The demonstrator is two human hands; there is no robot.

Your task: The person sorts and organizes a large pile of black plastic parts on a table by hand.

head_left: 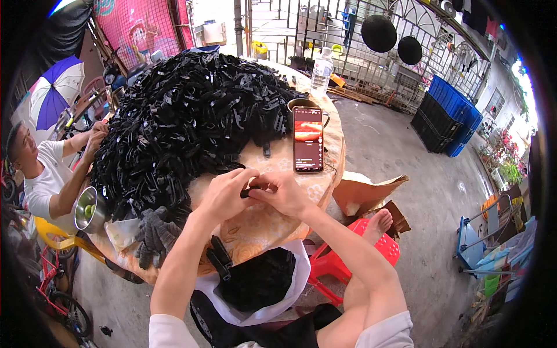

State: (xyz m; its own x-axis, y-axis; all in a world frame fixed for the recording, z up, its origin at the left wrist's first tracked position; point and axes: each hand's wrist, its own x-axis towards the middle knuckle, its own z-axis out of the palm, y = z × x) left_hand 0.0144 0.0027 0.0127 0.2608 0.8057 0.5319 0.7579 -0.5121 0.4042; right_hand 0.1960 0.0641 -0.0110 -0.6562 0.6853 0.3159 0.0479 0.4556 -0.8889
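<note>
My left hand (227, 190) and my right hand (278, 194) meet over the near part of the round table. Between their fingertips they pinch a small black plastic part (246, 192), mostly covered by the fingers. Beyond them rises a large heap of black plastic parts (197, 104). Two or so similar dark pieces (219, 255) lie at the table's near edge, below my left forearm. Under that edge, a white sack (300, 261) stands with its mouth spread, holding many more black parts.
A smartphone (308, 139) leans against a metal mug (297, 105) on the patterned tablecloth (270, 223). A water bottle (321, 72) stands behind. Grey gloves (156, 235) and a steel bowl (90, 210) sit left, near a seated co-worker (46, 174). A red stool (331, 261) is right.
</note>
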